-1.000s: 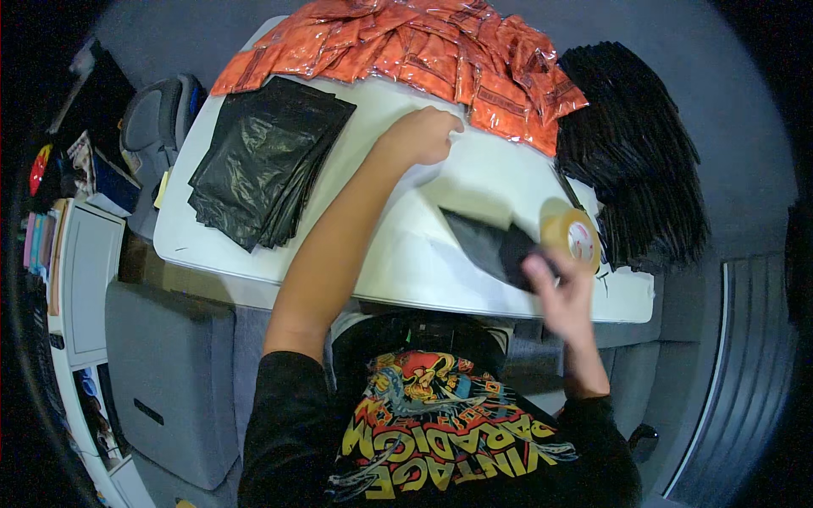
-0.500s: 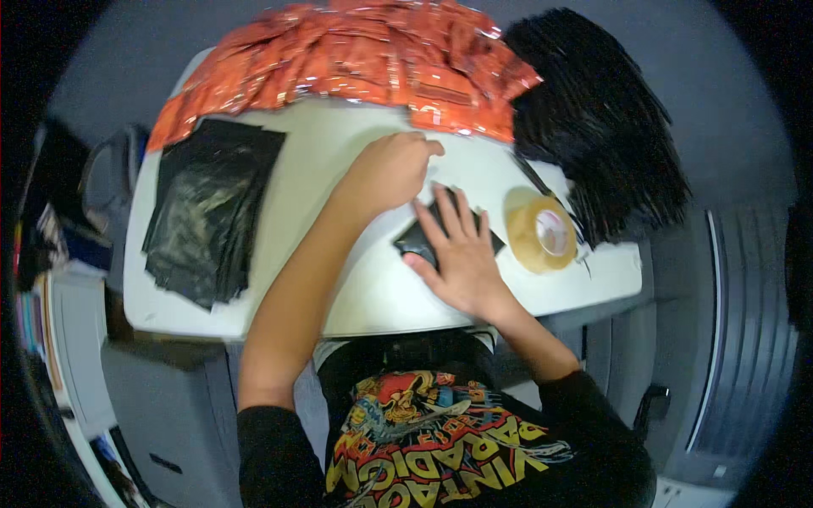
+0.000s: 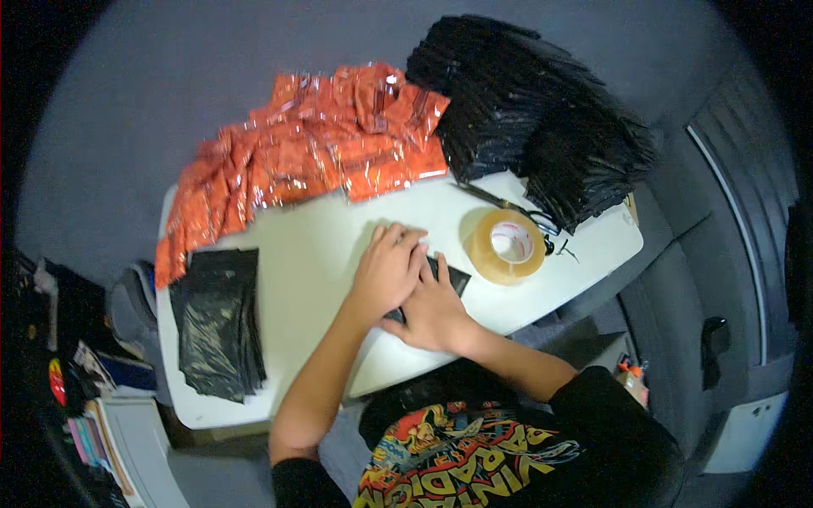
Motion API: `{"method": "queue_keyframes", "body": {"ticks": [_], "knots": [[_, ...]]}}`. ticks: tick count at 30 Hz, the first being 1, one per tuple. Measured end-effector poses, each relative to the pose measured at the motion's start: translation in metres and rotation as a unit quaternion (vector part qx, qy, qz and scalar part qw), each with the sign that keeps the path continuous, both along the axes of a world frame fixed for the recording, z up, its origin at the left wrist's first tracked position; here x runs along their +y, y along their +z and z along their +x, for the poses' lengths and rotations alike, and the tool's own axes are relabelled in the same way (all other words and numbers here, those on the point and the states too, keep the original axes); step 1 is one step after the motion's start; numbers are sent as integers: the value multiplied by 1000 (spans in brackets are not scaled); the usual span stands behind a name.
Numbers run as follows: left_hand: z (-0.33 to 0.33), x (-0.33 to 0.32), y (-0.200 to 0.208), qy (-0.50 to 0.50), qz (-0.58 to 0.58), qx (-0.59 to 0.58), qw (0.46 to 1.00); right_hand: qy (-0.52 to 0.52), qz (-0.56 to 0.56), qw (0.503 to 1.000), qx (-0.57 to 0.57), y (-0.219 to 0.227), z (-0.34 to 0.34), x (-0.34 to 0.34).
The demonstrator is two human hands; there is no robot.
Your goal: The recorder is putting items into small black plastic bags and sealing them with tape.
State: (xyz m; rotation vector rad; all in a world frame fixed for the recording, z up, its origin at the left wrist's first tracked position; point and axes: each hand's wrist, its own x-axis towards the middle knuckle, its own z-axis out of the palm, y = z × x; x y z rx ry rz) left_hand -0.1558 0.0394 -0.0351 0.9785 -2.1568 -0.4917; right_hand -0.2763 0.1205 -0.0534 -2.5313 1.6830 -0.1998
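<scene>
A small black plastic packet (image 3: 456,278) lies on the white table, mostly covered by my hands. My right hand (image 3: 434,311) presses flat on it, fingers stretched out and a little apart. Beside it and partly over its fingers rests my left hand (image 3: 388,269), its fingers laid down and slightly bent, with nothing seen in them. Just right of the packet sits a large roll of clear tape (image 3: 487,254) on its side. Behind the roll lie black-handled scissors (image 3: 508,203).
A stack of flat black plastic bags (image 3: 216,326) lies at the table's left. Orange packets in clear wrap (image 3: 296,161) are heaped along the far edge. A big pile of black packets (image 3: 525,110) fills the far right corner. The white table (image 3: 296,254) has rounded corners.
My left hand has come down from beyond the packet onto my right hand's fingers, its fingers less curled. The whole view has shifted and tilted, showing more of the far piles.
</scene>
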Motion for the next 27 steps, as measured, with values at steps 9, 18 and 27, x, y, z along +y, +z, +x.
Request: {"method": "queue_keyframes", "body": {"ticks": [9,18,27], "knots": [[22,-16,-1,-131,108,-77,982,172,-35,984,-35,13,-31,47],[16,-18,2,-88,149,-26,985,281,-62,953,-98,107,-100,71],[7,-3,0,-75,137,-22,988,-47,-562,825,12,265,-335,-90]]}}
